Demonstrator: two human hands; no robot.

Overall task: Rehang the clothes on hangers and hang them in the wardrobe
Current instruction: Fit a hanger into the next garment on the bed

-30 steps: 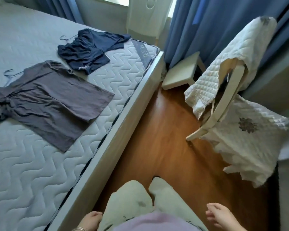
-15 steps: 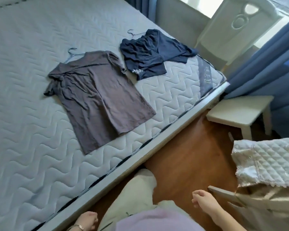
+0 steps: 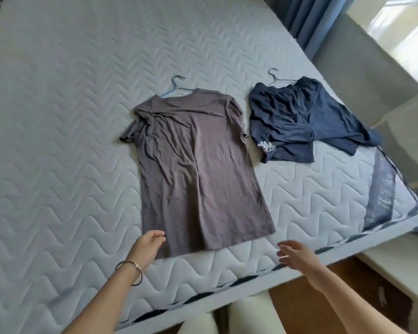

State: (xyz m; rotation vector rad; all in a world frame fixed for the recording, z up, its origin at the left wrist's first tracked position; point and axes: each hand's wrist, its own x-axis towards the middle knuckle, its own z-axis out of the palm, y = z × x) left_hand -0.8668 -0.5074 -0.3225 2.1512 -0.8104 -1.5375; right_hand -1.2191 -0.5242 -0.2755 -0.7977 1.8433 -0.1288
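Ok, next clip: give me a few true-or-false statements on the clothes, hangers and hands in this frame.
1. The grey T-shirt lies spread on the mattress, with a hanger hook showing beyond its collar. True.
2. The navy garment lies on top of the grey T-shirt. False: it lies beside it, with a gap between them.
3. The right hand grips a hanger. False: its fingers are spread and hold nothing.
4. The left hand is at the grey T-shirt's hem. True.

Open mattress [image 3: 58, 141] beside grey shirt [image 3: 196, 165]
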